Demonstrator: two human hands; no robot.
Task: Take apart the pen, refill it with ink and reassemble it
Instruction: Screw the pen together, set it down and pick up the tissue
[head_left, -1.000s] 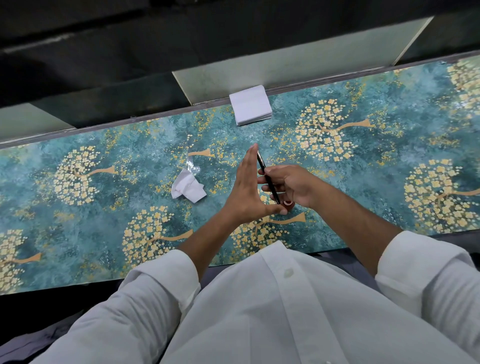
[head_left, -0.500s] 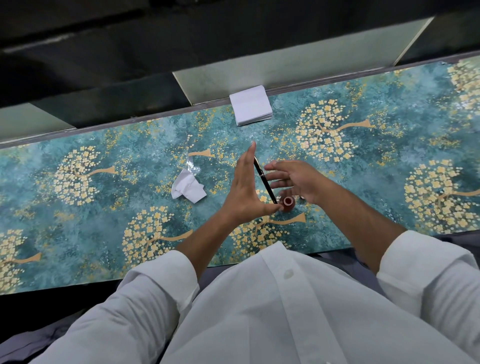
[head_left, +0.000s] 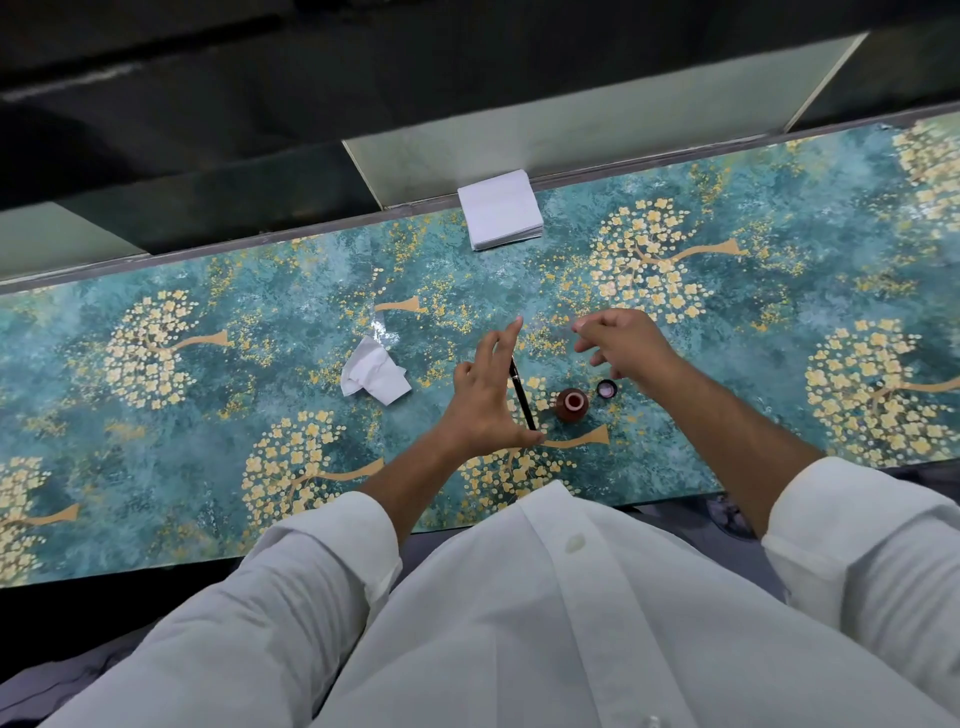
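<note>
Since a second ago the right hand (head_left: 626, 345) has let go of the pen (head_left: 522, 395) and lifted away, fingers loosely spread. Left hand (head_left: 485, 400) holds the pen between thumb and straight fingers (beside the uncapped ink bottle (head_left: 572, 404)) above the surface (head_left: 753, 364).

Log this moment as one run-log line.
left hand: holds pen | right hand: free, above table | ink bottle: open | cap: beside bottle
</note>
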